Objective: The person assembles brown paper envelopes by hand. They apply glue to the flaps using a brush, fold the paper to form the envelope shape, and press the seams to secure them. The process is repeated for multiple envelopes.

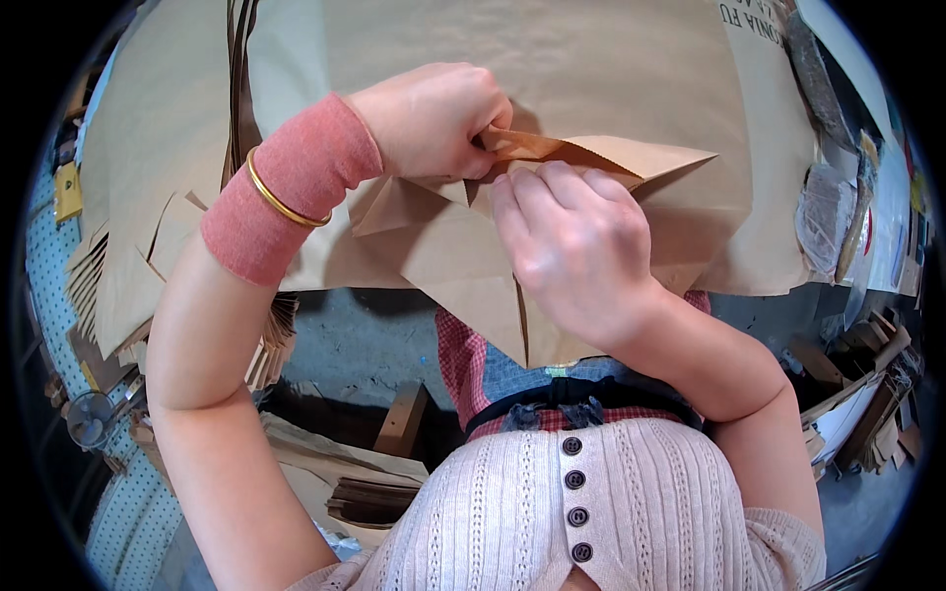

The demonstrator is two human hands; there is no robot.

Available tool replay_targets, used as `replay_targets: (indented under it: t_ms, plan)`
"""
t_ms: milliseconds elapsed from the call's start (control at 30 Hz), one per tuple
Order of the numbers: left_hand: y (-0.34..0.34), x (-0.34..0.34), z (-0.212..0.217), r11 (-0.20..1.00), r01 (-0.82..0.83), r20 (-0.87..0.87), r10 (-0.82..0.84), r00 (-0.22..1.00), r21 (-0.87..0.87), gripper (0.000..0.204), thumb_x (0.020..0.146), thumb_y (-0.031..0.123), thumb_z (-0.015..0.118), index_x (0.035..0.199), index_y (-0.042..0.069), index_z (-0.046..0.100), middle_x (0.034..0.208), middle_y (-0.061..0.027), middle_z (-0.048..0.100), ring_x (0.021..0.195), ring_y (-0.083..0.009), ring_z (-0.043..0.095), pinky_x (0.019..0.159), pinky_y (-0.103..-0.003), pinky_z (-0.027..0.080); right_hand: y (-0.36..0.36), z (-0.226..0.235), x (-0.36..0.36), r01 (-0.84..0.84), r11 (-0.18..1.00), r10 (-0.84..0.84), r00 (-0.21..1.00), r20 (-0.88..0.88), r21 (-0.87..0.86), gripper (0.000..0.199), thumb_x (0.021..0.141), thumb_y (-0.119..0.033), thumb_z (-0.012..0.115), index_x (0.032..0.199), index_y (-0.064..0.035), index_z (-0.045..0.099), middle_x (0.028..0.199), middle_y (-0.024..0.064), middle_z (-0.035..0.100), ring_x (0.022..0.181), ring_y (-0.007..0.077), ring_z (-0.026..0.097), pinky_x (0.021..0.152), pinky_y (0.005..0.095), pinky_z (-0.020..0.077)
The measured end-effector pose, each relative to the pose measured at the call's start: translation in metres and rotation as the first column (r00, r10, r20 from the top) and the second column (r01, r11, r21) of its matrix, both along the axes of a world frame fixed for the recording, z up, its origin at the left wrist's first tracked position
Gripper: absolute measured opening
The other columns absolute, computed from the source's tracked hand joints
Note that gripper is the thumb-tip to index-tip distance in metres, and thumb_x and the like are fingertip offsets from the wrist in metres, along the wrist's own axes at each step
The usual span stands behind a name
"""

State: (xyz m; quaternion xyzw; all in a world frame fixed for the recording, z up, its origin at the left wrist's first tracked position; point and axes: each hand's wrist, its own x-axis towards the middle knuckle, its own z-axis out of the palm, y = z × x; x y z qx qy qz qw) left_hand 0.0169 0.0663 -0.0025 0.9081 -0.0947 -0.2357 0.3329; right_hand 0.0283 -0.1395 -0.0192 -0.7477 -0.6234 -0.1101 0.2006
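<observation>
A brown paper bag (458,251) lies in front of me with its zigzag-cut mouth spread part way and its side folds pulled out into points. One pointed fold hangs past the near edge toward my waist. My left hand (439,118), its wrist in a pink band with a gold bangle, is closed on the far left of the mouth. Close beside it, my right hand (576,236) has its fingers curled over the near edge of the same mouth. The thumb of the right hand and the inside of the bag are mostly hidden.
Large flat sheets of brown paper (611,59) lie under and beyond the bag. Layered paper (128,197) is stacked at the left. Clear plastic packets (828,217) sit at the right edge. Below are a wooden block (401,419) and folded brown paper (374,500).
</observation>
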Motion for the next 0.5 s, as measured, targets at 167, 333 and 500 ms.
replay_targets:
  t_ms: [167, 333, 500]
  plan:
    - [0.0036, -0.0018, -0.0058, 0.996, -0.040, -0.039, 0.037, 0.999, -0.085, 0.018, 0.072, 0.006, 0.068, 0.070, -0.004, 0.054, 0.062, -0.0199, 0.049, 0.051, -0.0292, 0.041, 0.051, -0.037, 0.040, -0.0034, 0.0108, -0.0007, 0.006, 0.987, -0.010, 1.000, -0.023, -0.163, 0.027, 0.066, -0.010, 0.064, 0.090, -0.0001, 0.067, 0.084, 0.0063, 0.064, 0.082, 0.0191, 0.063, 0.072, 0.0290, 0.0498]
    - [0.0039, 0.0026, -0.0039, 0.998, -0.036, -0.083, 0.031, 0.996, -0.060, 0.016, 0.073, 0.005, 0.068, 0.071, -0.004, 0.055, 0.061, -0.0186, 0.048, 0.052, -0.0260, 0.039, 0.051, -0.036, 0.041, -0.0038, 0.0095, 0.0002, 0.001, 0.988, -0.004, 1.000, -0.015, -0.154, 0.026, 0.065, -0.009, 0.064, 0.089, 0.0004, 0.067, 0.082, 0.0058, 0.062, 0.081, 0.0191, 0.063, 0.071, 0.0291, 0.0497]
    - [0.0028, 0.0038, 0.0004, 0.998, -0.018, -0.082, 0.014, 0.997, -0.052, 0.015, 0.074, 0.005, 0.068, 0.071, -0.004, 0.057, 0.061, -0.0185, 0.049, 0.052, -0.0263, 0.039, 0.052, -0.035, 0.042, -0.0035, 0.0085, 0.0010, 0.000, 0.989, -0.004, 1.000, -0.026, -0.145, 0.027, 0.064, -0.009, 0.064, 0.089, 0.0007, 0.067, 0.081, 0.0061, 0.062, 0.080, 0.0192, 0.062, 0.070, 0.0292, 0.0498]
